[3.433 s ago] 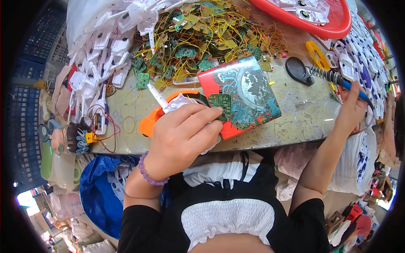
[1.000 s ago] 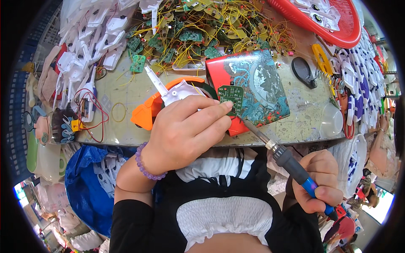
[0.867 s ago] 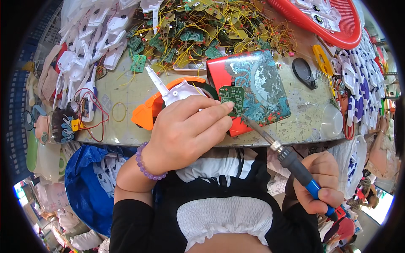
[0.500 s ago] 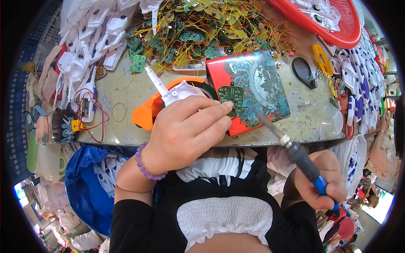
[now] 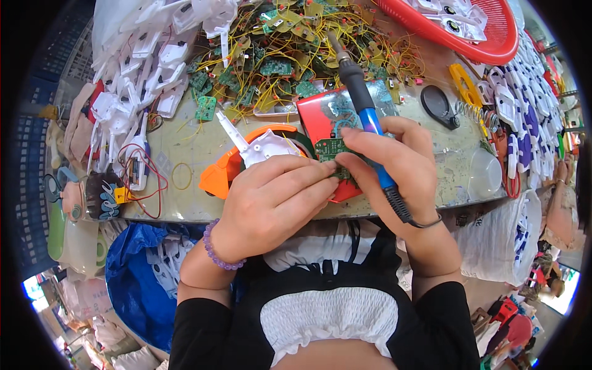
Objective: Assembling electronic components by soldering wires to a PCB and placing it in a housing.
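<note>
A small green circuit board (image 5: 331,147) is over the red box with a blue-grey picture (image 5: 313,116). My left hand (image 5: 277,200), a purple bead bracelet at its wrist, pinches the board's lower left side. Across my right hand (image 5: 401,163) lies a soldering iron (image 5: 369,117) with a blue and black handle, its tip pointing away over the board pile. The thumb and index finger of that hand also reach the board's right side; the exact contact is partly hidden. Beyond my left hand is a white plastic housing (image 5: 271,147), against an orange tape dispenser (image 5: 217,177).
Green boards with yellow wires (image 5: 277,66) heap at the back. White plastic parts (image 5: 114,114) crowd the left, near a red wire (image 5: 165,185). On the right are a red basket (image 5: 502,52), a black ring-shaped part (image 5: 438,105), a coiled spring (image 5: 475,114) and a translucent cup (image 5: 485,172).
My right hand has come up and left from the lower right to the circuit board. The soldering iron's tip has swung away from the board toward the back. My left hand keeps its hold.
</note>
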{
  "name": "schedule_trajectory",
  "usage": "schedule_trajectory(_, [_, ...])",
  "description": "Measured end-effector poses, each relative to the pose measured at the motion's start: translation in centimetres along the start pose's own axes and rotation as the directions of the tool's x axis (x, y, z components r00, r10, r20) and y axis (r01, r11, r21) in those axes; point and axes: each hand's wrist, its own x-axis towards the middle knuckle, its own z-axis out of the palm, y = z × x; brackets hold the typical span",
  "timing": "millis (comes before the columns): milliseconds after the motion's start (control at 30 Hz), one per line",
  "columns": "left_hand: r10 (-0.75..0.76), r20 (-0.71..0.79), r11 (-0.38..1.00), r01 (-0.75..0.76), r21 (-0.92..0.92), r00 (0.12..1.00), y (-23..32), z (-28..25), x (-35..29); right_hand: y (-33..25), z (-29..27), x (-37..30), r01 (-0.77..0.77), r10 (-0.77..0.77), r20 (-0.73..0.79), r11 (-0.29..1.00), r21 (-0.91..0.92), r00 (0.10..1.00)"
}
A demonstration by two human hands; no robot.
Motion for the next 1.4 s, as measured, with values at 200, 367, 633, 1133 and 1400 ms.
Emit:
schedule_trajectory(200, [-0.108,-0.089,0.992,0.101,-0.081,0.990,0.3,-0.3,-0.8,0.1,0.0,0.2,-0.009,0.009,0.001,1.000,0.023,1.000])
schedule_trajectory(367, [-0.222,-0.249,0.968,0.182,-0.175,0.943,0.4,0.5,-0.9,0.3,0.1,0.1,-0.004,0.005,-0.006,0.999,0.037,1.000])
schedule_trajectory(633, [-0.186,-0.082,0.979,0.177,-0.105,0.979,0.7,0.0,0.9,0.5,0.2,0.0,-0.001,0.002,-0.021,0.998,0.058,1.000])
schedule_trajectory(1133, [-0.183,0.014,0.982,0.184,-0.032,0.983,0.7,0.4,1.8,1.0,-0.7,-0.7,-0.033,0.044,-0.069,0.988,0.154,0.997])
schedule_trajectory(1400, [-0.204,-0.011,0.979,0.204,-0.015,0.979,1.0,0.6,2.1,3.1,-6.5,-4.1,0.002,0.103,-0.499,0.978,0.206,0.860])
